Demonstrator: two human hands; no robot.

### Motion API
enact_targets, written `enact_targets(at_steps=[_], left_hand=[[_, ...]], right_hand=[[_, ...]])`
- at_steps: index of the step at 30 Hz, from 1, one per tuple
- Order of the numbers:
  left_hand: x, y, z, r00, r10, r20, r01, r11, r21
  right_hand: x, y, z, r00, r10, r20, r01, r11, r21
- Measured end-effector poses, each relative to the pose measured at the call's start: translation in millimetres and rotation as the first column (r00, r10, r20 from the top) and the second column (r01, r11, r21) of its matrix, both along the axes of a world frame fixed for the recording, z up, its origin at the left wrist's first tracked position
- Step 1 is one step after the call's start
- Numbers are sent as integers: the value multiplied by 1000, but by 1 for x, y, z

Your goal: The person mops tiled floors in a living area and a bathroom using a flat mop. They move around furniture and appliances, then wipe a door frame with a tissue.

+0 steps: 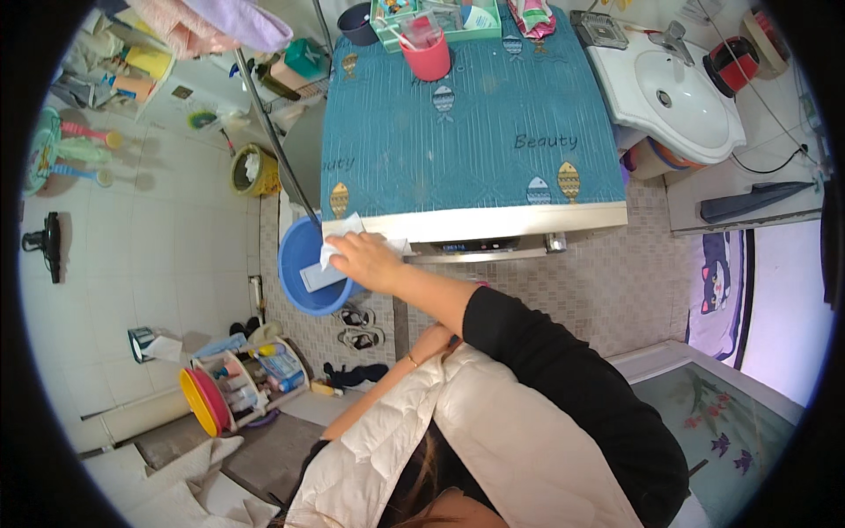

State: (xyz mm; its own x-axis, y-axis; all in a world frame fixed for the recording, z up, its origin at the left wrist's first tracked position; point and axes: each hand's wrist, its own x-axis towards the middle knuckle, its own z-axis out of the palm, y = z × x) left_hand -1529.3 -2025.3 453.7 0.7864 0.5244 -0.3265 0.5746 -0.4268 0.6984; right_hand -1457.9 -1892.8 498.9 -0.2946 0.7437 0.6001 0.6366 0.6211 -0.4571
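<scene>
My right hand [371, 261] holds a crumpled white tissue or cloth [352, 228] against the front left corner of a pale-edged cabinet top. A blue plastic basin [294, 254] lies below and left of that hand, with a flat light-coloured rectangular piece [321, 278] in or over it. My left hand [437, 340] is near my body, partly hidden by my right forearm and the cream quilted garment [396, 422]; a small dark thing shows at its fingers, too hidden to name. A teal mat [462, 152] with fish patterns covers the top.
A red cup [426, 61] and a green tray [492, 30] stand at the mat's far side. A washbasin [686, 86] is at right. A metal pole [264, 119] slants beside the mat. Shoes [360, 338] and a white shelf rack [247, 383] stand at lower left.
</scene>
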Motion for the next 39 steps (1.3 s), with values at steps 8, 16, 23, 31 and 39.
enact_targets(at_steps=[8, 16, 23, 31, 39], left_hand=[[-19, 21, -1, 937, 340, 78, -296, 892, -342], [66, 44, 16, 995, -51, 81, 71, 958, -278], [170, 23, 28, 949, -310, 53, 313, 916, -250], [283, -61, -5, 805, -569, -166, 553, 822, -135], [428, -170, 7, 738, -655, -165, 586, 742, -325]], right_hand=[[33, 15, -46, 910, -148, 386, 143, 989, 43], [237, -132, -34, 719, -393, 573, 612, 748, -255], [404, -369, -122, -39, -984, 175, 894, -112, -434], [360, -644, -197, -300, -781, 548, 150, -606, -781], [399, -693, -200, -61, -912, 405, 126, -409, -904]])
